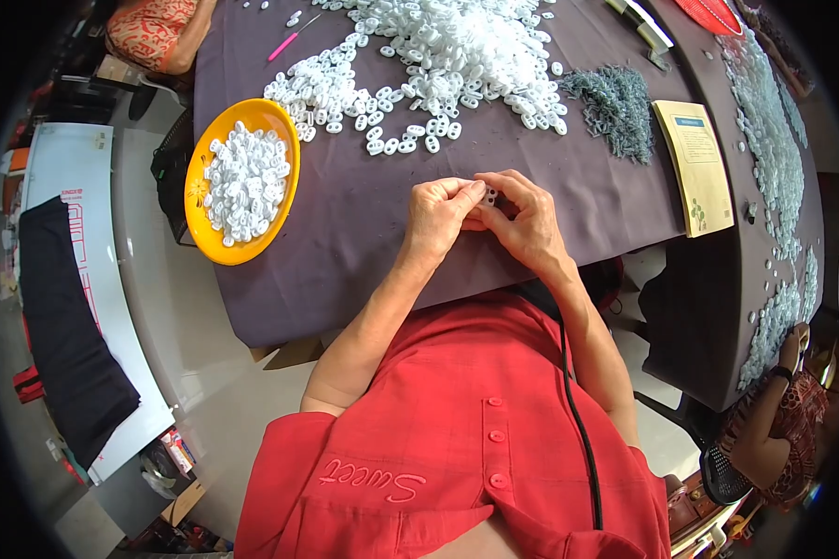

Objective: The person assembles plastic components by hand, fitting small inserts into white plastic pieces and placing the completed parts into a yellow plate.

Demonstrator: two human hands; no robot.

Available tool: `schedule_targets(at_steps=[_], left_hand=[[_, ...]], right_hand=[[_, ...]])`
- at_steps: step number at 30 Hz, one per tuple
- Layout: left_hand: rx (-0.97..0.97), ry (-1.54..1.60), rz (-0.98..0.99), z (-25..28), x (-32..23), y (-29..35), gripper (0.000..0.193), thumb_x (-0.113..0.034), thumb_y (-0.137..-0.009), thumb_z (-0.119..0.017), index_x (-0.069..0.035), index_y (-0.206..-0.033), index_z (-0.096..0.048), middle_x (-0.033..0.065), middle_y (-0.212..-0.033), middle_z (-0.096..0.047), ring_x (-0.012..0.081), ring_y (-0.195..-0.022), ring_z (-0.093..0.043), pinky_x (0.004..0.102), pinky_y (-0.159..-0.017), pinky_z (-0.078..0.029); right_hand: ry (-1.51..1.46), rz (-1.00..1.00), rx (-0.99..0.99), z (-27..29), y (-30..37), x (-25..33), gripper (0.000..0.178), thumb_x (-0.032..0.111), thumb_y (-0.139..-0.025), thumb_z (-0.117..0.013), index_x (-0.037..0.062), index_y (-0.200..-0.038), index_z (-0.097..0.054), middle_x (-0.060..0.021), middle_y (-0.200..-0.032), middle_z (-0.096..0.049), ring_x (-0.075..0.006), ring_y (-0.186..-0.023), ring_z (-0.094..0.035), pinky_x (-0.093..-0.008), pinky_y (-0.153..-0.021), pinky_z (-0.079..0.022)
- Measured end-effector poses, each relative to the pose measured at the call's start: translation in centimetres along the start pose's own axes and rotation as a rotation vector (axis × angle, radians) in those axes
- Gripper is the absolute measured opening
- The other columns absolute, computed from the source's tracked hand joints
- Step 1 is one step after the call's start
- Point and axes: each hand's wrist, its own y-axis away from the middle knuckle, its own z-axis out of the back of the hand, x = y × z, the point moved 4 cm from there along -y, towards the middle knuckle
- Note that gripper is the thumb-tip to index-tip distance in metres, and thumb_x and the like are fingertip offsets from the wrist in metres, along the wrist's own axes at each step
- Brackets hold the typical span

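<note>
My left hand (pixel 438 216) and my right hand (pixel 522 216) meet over the purple tablecloth (pixel 345 224), fingertips pinched together on a small white plastic piece (pixel 488 195). Most of that piece is hidden by my fingers. A large heap of the same white plastic pieces (pixel 438 56) lies on the cloth just beyond my hands. To the left, at the table's edge, an orange plate (pixel 205 233) holds several more white pieces (pixel 245 182). A pile of small grey-green parts (pixel 615 107) lies to the right of the heap.
A yellow booklet (pixel 697 168) lies at the right. More white pieces (pixel 774 149) are strewn along the far right table, where another person's hand (pixel 792 349) works. A pink pen (pixel 284 45) lies at the top left. Another person in orange (pixel 154 33) sits at the upper left.
</note>
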Motion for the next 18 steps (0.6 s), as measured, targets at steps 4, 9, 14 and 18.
schedule_targets(at_steps=[4,9,14,18], left_hand=[[0.019,-0.033,0.003,0.13,0.16,-0.07,0.019,-0.012,-0.087,-0.057,0.006,-0.092,-0.063,0.0104,-0.076,-0.064,0.0150,-0.064,-0.064,0.0264,-0.059,-0.055],[0.029,-0.040,0.001,0.24,0.28,-0.11,0.019,-0.012,-0.087,-0.057,0.005,-0.093,-0.063,0.0099,-0.076,-0.065,0.0151,-0.065,-0.064,0.0266,-0.060,-0.055],[0.025,-0.037,0.011,-0.03,-0.06,0.30,0.019,-0.012,-0.088,-0.057,0.005,-0.093,-0.064,0.0097,-0.076,-0.065,0.0152,-0.066,-0.064,0.0271,-0.061,-0.056],[0.041,-0.032,0.020,0.11,0.20,0.41,0.019,-0.011,-0.088,-0.056,0.005,-0.093,-0.064,0.0101,-0.077,-0.065,0.0153,-0.066,-0.064,0.0277,-0.061,-0.056]], right_hand=[[0.012,-0.022,0.014,0.00,-0.07,-0.14,0.028,0.007,-0.074,-0.065,-0.0010,-0.100,-0.061,-0.0116,-0.089,-0.062,-0.0235,-0.074,-0.062,-0.0303,-0.064,-0.048],[-0.006,-0.005,0.020,-0.07,-0.08,-0.21,0.026,0.005,-0.074,-0.062,-0.0013,-0.099,-0.061,-0.0131,-0.088,-0.062,-0.0257,-0.075,-0.062,-0.0316,-0.066,-0.049],[0.015,0.064,-0.008,-0.09,0.15,-0.20,0.025,0.004,-0.074,-0.061,-0.0013,-0.098,-0.061,-0.0137,-0.088,-0.062,-0.0275,-0.076,-0.062,-0.0327,-0.067,-0.049],[0.029,0.119,-0.006,-0.05,0.32,-0.24,0.023,0.005,-0.075,-0.062,-0.0013,-0.098,-0.061,-0.0134,-0.087,-0.062,-0.0274,-0.075,-0.063,-0.0325,-0.065,-0.050]])
